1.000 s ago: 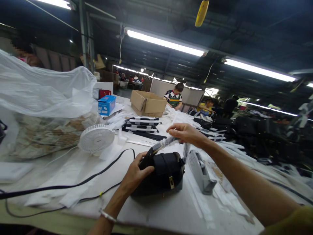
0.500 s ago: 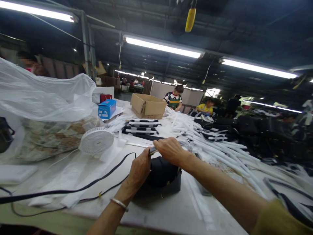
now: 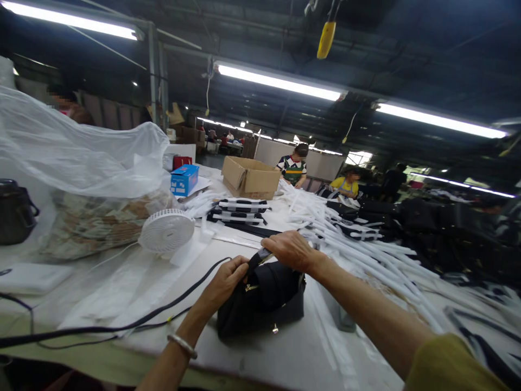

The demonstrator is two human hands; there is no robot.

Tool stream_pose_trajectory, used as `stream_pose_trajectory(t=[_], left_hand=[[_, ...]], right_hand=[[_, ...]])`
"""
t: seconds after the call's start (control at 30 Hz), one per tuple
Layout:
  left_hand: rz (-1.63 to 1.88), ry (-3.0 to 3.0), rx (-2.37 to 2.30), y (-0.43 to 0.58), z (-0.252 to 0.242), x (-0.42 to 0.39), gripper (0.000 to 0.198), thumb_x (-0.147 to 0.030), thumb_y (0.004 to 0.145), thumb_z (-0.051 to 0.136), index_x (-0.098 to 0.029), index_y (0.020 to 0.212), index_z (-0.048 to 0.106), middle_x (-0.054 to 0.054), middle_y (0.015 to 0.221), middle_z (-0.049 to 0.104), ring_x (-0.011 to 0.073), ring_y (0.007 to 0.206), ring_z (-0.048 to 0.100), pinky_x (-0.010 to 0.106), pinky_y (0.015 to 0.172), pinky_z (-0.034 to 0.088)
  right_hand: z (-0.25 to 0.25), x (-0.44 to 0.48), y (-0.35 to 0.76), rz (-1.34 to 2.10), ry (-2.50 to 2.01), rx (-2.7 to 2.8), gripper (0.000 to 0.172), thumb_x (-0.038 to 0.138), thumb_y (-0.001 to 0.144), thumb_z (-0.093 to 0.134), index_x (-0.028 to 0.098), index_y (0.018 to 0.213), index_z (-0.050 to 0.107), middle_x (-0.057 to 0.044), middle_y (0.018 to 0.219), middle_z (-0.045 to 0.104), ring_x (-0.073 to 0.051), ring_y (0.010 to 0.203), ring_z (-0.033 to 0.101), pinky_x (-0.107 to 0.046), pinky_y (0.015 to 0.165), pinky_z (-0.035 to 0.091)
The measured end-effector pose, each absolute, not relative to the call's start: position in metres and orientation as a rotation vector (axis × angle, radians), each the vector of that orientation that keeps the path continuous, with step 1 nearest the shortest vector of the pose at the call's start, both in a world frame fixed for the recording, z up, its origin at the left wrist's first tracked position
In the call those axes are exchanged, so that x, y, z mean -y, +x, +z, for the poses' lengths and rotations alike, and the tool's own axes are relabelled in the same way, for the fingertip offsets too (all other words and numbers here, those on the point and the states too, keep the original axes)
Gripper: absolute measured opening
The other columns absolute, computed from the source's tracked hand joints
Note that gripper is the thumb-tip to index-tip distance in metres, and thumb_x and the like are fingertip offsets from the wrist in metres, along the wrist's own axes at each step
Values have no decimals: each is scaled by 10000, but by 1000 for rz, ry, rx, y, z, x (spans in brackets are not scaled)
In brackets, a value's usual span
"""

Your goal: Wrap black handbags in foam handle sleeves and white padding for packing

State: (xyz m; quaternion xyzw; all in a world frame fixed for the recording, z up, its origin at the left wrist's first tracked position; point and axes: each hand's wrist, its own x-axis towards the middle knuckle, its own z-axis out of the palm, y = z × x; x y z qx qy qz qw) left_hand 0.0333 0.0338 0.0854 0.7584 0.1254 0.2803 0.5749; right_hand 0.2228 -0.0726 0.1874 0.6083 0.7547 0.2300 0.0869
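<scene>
A black handbag [image 3: 264, 301] with gold-coloured metal fittings stands on the table before me. Its handle [image 3: 259, 259] arches over the top, with a greyish wrap on part of it. My right hand [image 3: 291, 250] is closed on the upper part of this handle. At the handle's left end, my left hand [image 3: 226, 279] pinches it between thumb and fingers, near a gold fitting. A long black strap [image 3: 163, 307] trails from beside the bag off to the left.
To the left are a white fan [image 3: 167, 231], a clear plastic bag [image 3: 101, 222] of brownish pieces and a blue box [image 3: 184, 180]. Ahead lie banded black straps [image 3: 240, 210], a cardboard box [image 3: 252, 179] and many white strips [image 3: 345, 233]. Two people work beyond the table.
My left hand has moved left and down along the handle, baring more of it and a gold fitting. My right hand keeps its hold. The view has shifted slightly left.
</scene>
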Motion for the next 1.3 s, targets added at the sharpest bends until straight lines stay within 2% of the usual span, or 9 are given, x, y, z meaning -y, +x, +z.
stream_pose_trajectory(t=[0.13,0.23,0.33,0.43,0.57,0.7,0.9,1.13,1.3], left_hand=[[629,1758,-230,36,92,-33,354,-513,907,476,-193,879,625,5,780,622,182,764,556,270,738,425],[611,1702,-197,36,96,-31,317,-488,893,514,-189,884,616,3,755,630,178,745,561,272,731,428],[732,1583,-285,37,94,-25,319,-507,868,544,-191,846,578,-9,701,598,166,675,549,270,687,431],[911,1445,-417,43,92,-15,322,-520,843,556,-198,858,550,-26,676,559,149,590,516,267,615,423],[1035,1386,-501,59,89,10,277,-482,845,553,-206,870,547,-30,689,560,151,580,523,282,611,439],[1030,1412,-482,71,80,39,227,-432,883,520,-216,945,555,-3,779,618,186,689,593,313,685,475],[1013,1613,-418,76,72,55,152,-314,912,469,-241,1002,568,34,982,664,227,928,617,369,869,464],[1057,1885,-513,80,61,57,167,-309,879,520,-250,983,637,52,968,685,274,941,595,431,887,428],[966,1789,-492,76,65,55,149,-321,880,506,-231,931,613,36,927,684,245,896,622,386,850,447]], right_hand=[[190,68,213,722,1817,-2278,172,173,960,433,193,977,604,-28,787,665,-151,654,587,-261,559,299],[195,68,201,696,1844,-2291,176,187,967,445,194,987,620,-31,792,662,-169,691,599,-283,631,374],[192,78,188,781,1948,-2336,296,136,928,486,199,1201,580,-86,987,683,-226,937,616,-383,863,434],[180,99,178,1025,2162,-2430,484,126,884,530,228,1354,480,-112,1264,606,-272,1211,511,-488,1046,369],[158,120,170,1055,2497,-2536,265,177,917,506,261,1148,606,-70,1049,686,-247,1019,621,-435,914,502],[142,125,172,936,2693,-2428,160,198,922,514,244,1014,637,-63,963,708,-240,903,658,-391,827,534],[132,139,180,940,2679,-2231,220,189,961,447,212,877,649,-70,870,711,-214,808,666,-335,760,505],[126,145,189,983,2702,-2012,231,144,924,461,203,753,607,-37,726,655,-188,688,623,-298,638,405],[114,140,190,1087,2652,-2065,203,144,870,498,203,683,553,-22,671,608,-167,645,565,-290,614,339]])
